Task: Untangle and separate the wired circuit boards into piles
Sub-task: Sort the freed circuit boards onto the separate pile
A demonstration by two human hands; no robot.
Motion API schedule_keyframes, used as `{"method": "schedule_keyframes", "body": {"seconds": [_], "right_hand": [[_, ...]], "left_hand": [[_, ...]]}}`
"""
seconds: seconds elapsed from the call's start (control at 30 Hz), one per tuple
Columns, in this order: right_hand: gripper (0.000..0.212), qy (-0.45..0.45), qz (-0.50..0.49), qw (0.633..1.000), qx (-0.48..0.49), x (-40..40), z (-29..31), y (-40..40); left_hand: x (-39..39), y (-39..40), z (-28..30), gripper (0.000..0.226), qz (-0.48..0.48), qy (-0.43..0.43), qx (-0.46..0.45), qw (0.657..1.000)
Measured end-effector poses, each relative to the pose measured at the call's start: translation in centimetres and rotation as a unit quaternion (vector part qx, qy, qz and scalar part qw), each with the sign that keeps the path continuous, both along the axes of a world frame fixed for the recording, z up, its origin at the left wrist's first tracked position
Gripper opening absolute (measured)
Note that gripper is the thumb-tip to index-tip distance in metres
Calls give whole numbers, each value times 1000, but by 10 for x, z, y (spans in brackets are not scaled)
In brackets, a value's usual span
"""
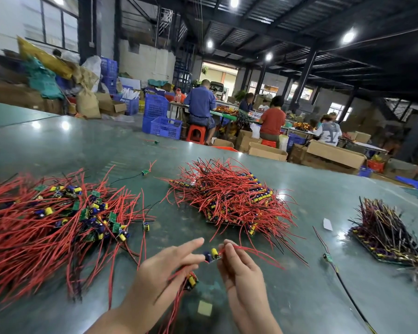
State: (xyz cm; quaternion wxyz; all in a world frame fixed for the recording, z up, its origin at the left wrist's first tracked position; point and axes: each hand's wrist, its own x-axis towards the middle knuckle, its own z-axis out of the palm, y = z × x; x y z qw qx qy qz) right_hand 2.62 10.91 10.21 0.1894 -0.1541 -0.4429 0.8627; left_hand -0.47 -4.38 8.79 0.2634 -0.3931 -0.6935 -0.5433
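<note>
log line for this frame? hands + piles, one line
left hand: holds red-wired boards | right hand: pinches red wires of small board | tangled pile left | sorted pile centre

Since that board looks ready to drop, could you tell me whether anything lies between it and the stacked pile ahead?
Nothing visible: only bare table separates the circuit board in the right hand from the stacked pile.

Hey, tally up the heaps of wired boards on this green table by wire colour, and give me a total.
Red-wired heaps: 2, the left heap and the middle heap.
Dark and yellow-wired heaps: 1, the right heap.
Total: 3 heaps on the table.
</note>
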Motion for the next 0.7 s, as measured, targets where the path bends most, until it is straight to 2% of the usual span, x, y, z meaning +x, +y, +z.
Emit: {"method": "schedule_keyframes", "body": {"seconds": [0.1, 0.17, 0.2, 0.27, 0.3, 0.33, 0.4, 0.53, 0.7], "right_hand": [[24, 37, -31, 997, 59, 0, 5, 6], [28, 60, -39, 986, 148, 3, 9, 7], [28, 67, -36, 976, 201, 4, 11, 6], [28, 72, -20, 954, 292, 6, 12, 1], [29, 69, -8, 947, 314, 7, 12, -2], [29, 66, 6, 944, 323, 8, 12, -4], [29, 57, 31, 945, 321, 9, 11, -9], [21, 47, 37, 950, 307, 10, 12, -10], [19, 46, 52, 956, 287, 10, 12, -9]], "left_hand": [[-4, 1, -1, 63, 31, -21, -13, 999], [-7, 2, -1, 57, 8, -132, 33, 991], [-7, 2, 1, 47, -35, -230, 70, 970], [-7, 5, 4, 33, -155, -423, 123, 884], [-6, 7, 3, 36, -206, -487, 128, 839], [-4, 9, 2, 37, -239, -519, 124, 811], [0, 11, 3, 32, -263, -528, 115, 799], [1, 10, 4, 35, -244, -513, 109, 816], [0, 8, 9, 32, -236, -513, 106, 818]]}}
